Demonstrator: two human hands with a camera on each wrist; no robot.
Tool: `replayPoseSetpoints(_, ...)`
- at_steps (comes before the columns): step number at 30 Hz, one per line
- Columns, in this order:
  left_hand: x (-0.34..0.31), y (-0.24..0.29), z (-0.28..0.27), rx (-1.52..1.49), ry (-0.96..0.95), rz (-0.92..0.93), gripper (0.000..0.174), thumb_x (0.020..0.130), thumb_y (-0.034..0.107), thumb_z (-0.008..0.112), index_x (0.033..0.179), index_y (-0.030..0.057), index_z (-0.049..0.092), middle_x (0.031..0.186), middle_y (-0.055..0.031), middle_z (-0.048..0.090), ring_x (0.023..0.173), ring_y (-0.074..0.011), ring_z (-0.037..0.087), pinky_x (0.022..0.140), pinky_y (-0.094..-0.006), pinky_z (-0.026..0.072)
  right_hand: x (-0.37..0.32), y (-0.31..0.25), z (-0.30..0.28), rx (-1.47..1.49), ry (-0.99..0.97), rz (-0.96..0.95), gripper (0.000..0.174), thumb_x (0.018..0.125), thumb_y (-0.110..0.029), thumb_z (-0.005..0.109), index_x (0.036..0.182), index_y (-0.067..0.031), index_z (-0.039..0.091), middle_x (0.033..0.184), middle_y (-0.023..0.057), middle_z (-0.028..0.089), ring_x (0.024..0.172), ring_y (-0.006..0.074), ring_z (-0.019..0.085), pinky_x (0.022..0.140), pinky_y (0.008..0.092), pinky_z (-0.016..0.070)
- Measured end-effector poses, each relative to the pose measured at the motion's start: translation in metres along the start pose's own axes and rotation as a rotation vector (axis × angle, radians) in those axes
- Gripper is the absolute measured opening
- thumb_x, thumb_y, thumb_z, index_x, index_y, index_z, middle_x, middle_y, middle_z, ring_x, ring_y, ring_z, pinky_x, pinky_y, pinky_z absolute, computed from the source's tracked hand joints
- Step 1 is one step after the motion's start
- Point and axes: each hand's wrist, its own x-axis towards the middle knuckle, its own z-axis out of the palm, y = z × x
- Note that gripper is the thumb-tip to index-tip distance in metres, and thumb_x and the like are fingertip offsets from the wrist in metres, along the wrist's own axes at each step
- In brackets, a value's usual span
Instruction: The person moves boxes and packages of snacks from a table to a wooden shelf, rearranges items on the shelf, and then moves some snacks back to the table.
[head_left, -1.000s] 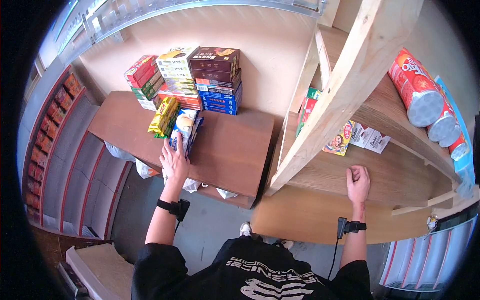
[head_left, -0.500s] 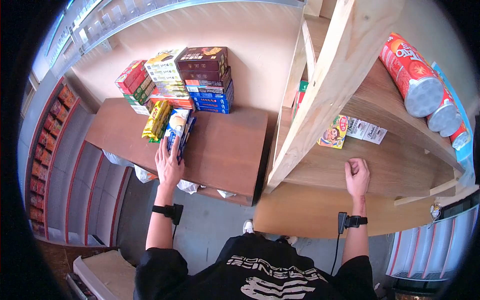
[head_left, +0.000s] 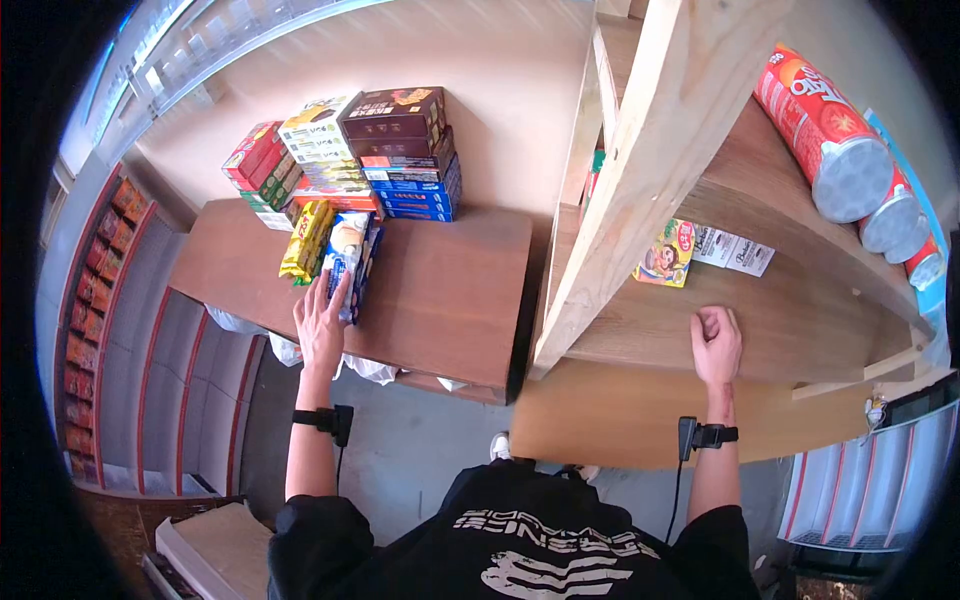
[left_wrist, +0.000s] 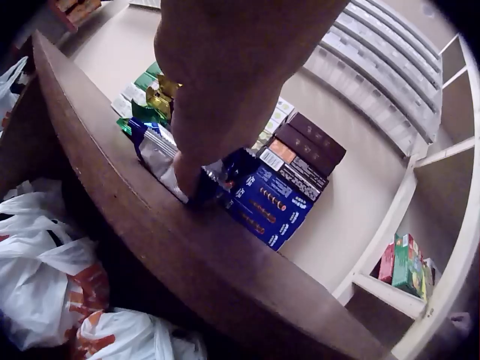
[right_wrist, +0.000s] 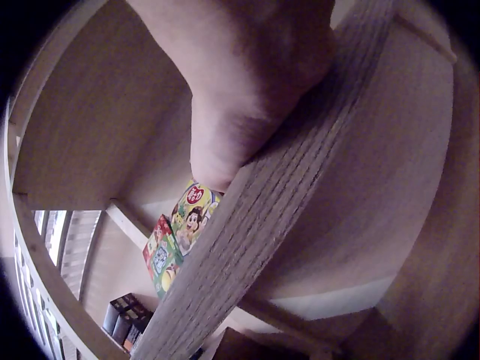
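Note:
My left hand [head_left: 320, 328] rests its extended fingers on the near end of a blue-and-white snack packet [head_left: 346, 238] on the brown table [head_left: 440, 310]. In the left wrist view the thumb lies against that packet's shiny end [left_wrist: 156, 159]; the other fingers are hidden there. Another blue packet sits against its right side, and yellow packets [head_left: 306, 240] lie close on its left. On the wooden shelf my right hand [head_left: 716, 345] rests near the front edge with loosely curled fingers, holding nothing. A yellow box with a cartoon figure [head_left: 666, 254] stands farther back there.
Stacked biscuit boxes [head_left: 395, 125] stand behind the packets against the wall. A slanting wooden post [head_left: 640, 170] rises between table and shelf. Red canisters [head_left: 845, 150] lie on the upper shelf. White plastic bags [left_wrist: 45, 262] sit beneath the table's edge.
The head view has swung, so the scene sits slightly farther left. My left hand stays at the blue-and-white packet, its fingers shifting slightly. The right hand keeps resting on the shelf.

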Motion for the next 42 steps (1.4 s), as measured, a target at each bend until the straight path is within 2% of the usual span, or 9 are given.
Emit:
replayPoseSetpoints(6,0.007,0.000,0.007,0.050,-0.005,-0.042,0.084,0.066,0.003,0.073,0.139,0.0263,0.039,0.139,-0.0092,0.040,0.127,-0.0257,0.039,0.102,-0.0451,0.0279,-0.002,0.000,-0.002,-0.012,0.015,-0.022,0.016,0.077,-0.016,0.069,0.088,-0.0074,0.060,0.074,0.0050,0.053,0.059,0.0189,0.053,0.056,0.0322,0.0453)
replayPoseSetpoints(16,0.012,-0.015,0.038,0.092,0.119,-0.178,0.074,0.071,0.017,0.074,0.137,0.0264,0.042,0.136,-0.0059,0.042,0.127,-0.0247,0.038,0.099,-0.0478,0.0282,-0.001,0.006,-0.001,0.007,0.004,0.035,0.016,0.079,-0.023,0.066,0.087,-0.0103,0.061,0.081,0.0081,0.061,0.071,0.0274,0.062,0.061,0.0390,0.0498)
replayPoseSetpoints(20,0.011,-0.001,0.031,0.099,0.127,-0.184,0.074,0.072,0.008,0.069,0.138,0.0200,0.038,0.136,-0.0092,0.041,0.127,-0.0276,0.037,0.100,-0.0483,0.0283,-0.001,0.009,-0.004,-0.001,0.029,-0.007,0.015,0.077,-0.021,0.066,0.084,-0.0099,0.060,0.081,0.0071,0.061,0.074,0.0277,0.062,0.064,0.0403,0.0498)
replayPoseSetpoints(25,-0.001,0.050,0.029,0.063,0.414,-0.115,0.061,0.077,0.008,0.053,0.136,0.0110,0.038,0.134,-0.0162,0.041,0.121,-0.0358,0.042,0.096,-0.0520,0.0327,-0.002,0.011,-0.004,-0.026,0.007,0.026,0.016,0.077,-0.022,0.066,0.085,-0.0107,0.059,0.082,0.0060,0.060,0.076,0.0271,0.062,0.068,0.0410,0.0492)
replayPoseSetpoints(28,-0.009,0.109,0.021,-0.317,0.306,0.077,0.041,0.081,0.017,0.061,0.119,0.0065,0.052,0.120,-0.0165,0.051,0.112,-0.0359,0.048,0.092,-0.0472,0.0376,-0.003,0.010,-0.005,-0.027,0.016,0.029,0.015,0.077,-0.022,0.065,0.086,-0.0112,0.059,0.083,0.0055,0.060,0.076,0.0269,0.061,0.068,0.0412,0.0488)
replayPoseSetpoints(32,0.002,0.167,0.051,-0.542,0.085,-0.017,0.035,0.082,0.022,0.064,0.111,0.0042,0.055,0.112,-0.0167,0.054,0.107,-0.0344,0.051,0.089,-0.0455,0.0399,-0.002,0.012,-0.005,-0.035,0.015,-0.007,0.014,0.077,-0.022,0.065,0.084,-0.0109,0.059,0.083,0.0062,0.059,0.075,0.0278,0.061,0.067,0.0414,0.0486)
replayPoseSetpoints(38,0.010,0.198,0.067,-0.300,0.003,-0.193,0.048,0.085,0.030,0.057,0.122,0.0028,0.046,0.128,-0.0125,0.046,0.121,-0.0318,0.040,0.099,-0.0487,0.0305,-0.002,0.020,0.000,0.006,0.076,-0.071,0.015,0.077,-0.020,0.066,0.082,-0.0090,0.058,0.077,0.0074,0.058,0.070,0.0287,0.060,0.062,0.0422,0.0474)
replayPoseSetpoints(40,0.008,0.200,0.067,-0.256,0.012,-0.170,0.049,0.084,0.029,0.057,0.123,0.0020,0.045,0.129,-0.0139,0.046,0.122,-0.0323,0.040,0.099,-0.0482,0.0307,-0.002,0.024,-0.004,0.005,0.084,-0.122,0.017,0.077,-0.018,0.067,0.087,-0.0082,0.058,0.079,0.0074,0.058,0.067,0.0262,0.060,0.061,0.0393,0.0481)
replayPoseSetpoints(42,0.008,0.202,0.066,-0.255,0.004,-0.186,0.052,0.083,0.030,0.058,0.124,0.0013,0.043,0.130,-0.0155,0.045,0.123,-0.0328,0.039,0.100,-0.0481,0.0300,0.000,0.029,-0.003,0.284,0.093,-0.040,0.022,0.077,-0.014,0.070,0.095,-0.0079,0.058,0.081,0.0059,0.059,0.066,0.0188,0.059,0.061,0.0323,0.0485)
